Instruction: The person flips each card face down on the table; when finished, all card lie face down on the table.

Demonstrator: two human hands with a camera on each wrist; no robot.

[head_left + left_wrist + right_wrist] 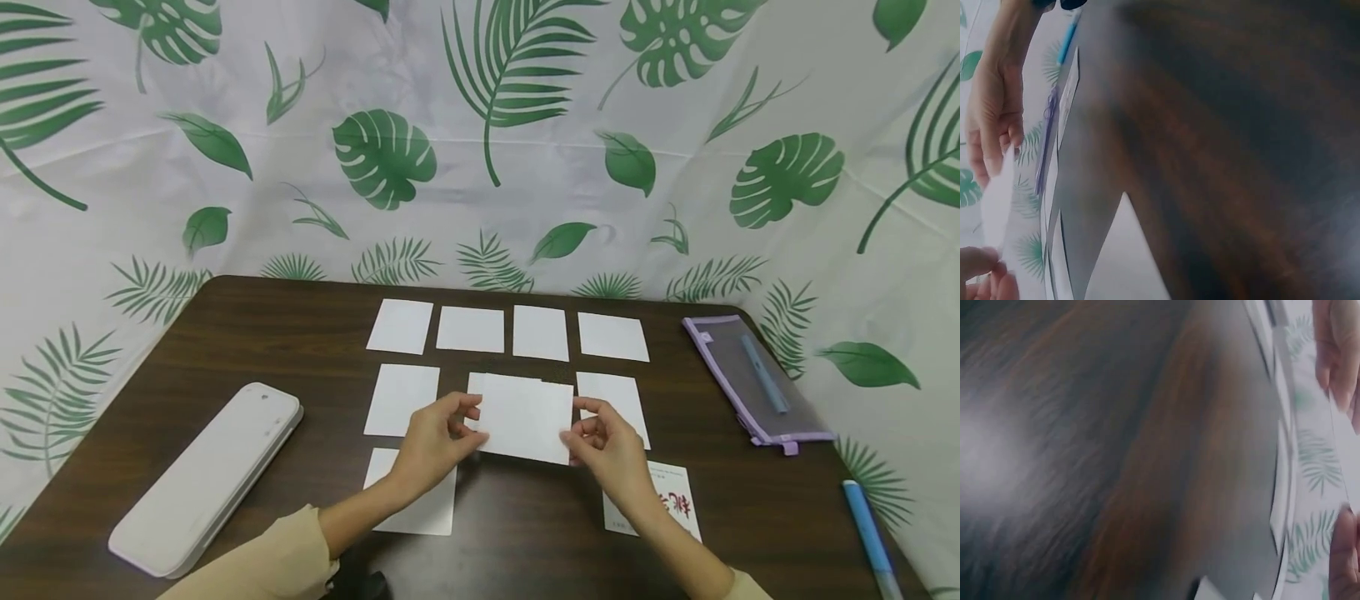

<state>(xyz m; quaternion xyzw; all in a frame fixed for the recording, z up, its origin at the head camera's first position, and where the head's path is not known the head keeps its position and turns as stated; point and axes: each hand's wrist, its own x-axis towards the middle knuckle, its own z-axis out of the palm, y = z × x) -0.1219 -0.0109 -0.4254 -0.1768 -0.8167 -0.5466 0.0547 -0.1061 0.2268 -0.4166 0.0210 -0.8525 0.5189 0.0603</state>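
A blank white card (525, 418) is held up over the middle of the table by both hands. My left hand (435, 442) pinches its left edge between thumb and fingers, and my right hand (611, 450) pinches the right edge. In the left wrist view the card (999, 203) is raised off the tabletop, seen nearly edge-on. Under my left forearm lies another white card (423, 508), partly covered. Beneath the right wrist is a card with red characters (678, 497), also partly hidden. A white card (618, 400) lies just behind my right hand.
Several blank white cards, such as the back-row card (470, 330), lie spaced out on the dark table (300, 333). A white case (206, 479) is at left. At right are a purple-edged mesh pouch (738, 383) with a pen and a blue marker (870, 533).
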